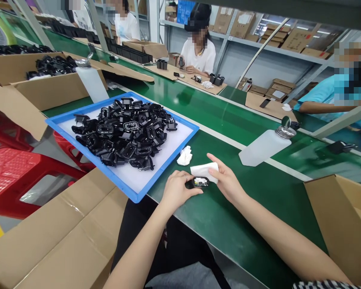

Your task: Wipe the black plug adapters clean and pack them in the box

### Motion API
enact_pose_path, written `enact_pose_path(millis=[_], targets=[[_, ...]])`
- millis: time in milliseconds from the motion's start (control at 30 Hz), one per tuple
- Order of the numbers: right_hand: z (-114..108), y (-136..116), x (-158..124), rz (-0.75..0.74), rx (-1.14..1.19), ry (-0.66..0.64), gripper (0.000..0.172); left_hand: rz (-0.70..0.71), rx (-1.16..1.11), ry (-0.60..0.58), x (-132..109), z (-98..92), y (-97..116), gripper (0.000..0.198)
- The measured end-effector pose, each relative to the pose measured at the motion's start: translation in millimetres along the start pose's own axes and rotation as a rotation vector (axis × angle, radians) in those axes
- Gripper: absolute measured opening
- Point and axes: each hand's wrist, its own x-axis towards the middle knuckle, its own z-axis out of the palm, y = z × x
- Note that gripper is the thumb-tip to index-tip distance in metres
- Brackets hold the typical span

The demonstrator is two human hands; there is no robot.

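Between the thumb and fingers of my left hand (177,188) is a black plug adapter housing (201,183), its open side facing up with pale and yellow parts inside. My right hand (230,184) pinches a folded white wipe (202,170), which lies against the far edge of the housing. Just beyond my hands sits a crumpled white tissue (185,155) on the green workbench (228,224). To the left, a blue-rimmed tray (159,176) bears a heap of similar black plug adapters (130,127).
A translucent bottle with a metal top (266,147) stands to the right, another bottle (92,83) behind the tray. Cardboard boxes (337,224) flank the bench; one at left (63,94) holds black parts. A red stool (15,176) is at left. Co-workers (198,52) sit across.
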Motion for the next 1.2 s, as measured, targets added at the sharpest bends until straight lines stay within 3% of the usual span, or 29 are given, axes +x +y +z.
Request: enact_pose_path(millis=[100,233,367,533,700,867,1033,1200], targets=[[5,1,0,-0.096,-0.131,-0.125,0.066,-0.017,-0.005,0.007,0,0.4,0,0.034],[-8,6,-6,-0.261,-0.386,-0.327,0.061,-0.007,0.003,-0.026,1,-0.3,1,0.026],[-16,7,-12,-0.273,-0.422,-0.323,0.058,0.018,0.021,-0.041,1,-0.4,1,0.026],[-3,5,-10,-0.144,-0.136,-0.104,0.06,-0.001,0.027,-0.032,1,-0.4,0,0.036],[-7,6,-9,-0.281,-0.387,-0.325,0.057,0.018,0.019,-0.067,0,-1.9,0,0.033],[-24,3,-14,-0.381,-0.607,-0.407,0.053,0.016,0.002,-0.081,0,-4.2,2,0.034],[-27,0,-15,-0.283,-0.481,-0.381,0.056,0.004,-0.002,-0.078,0,-4.4,3,0.032],[-4,1,-11,-0.171,-0.187,-0.122,0.055,-0.013,0.021,-0.056,0,-3.0,2,0.034]])
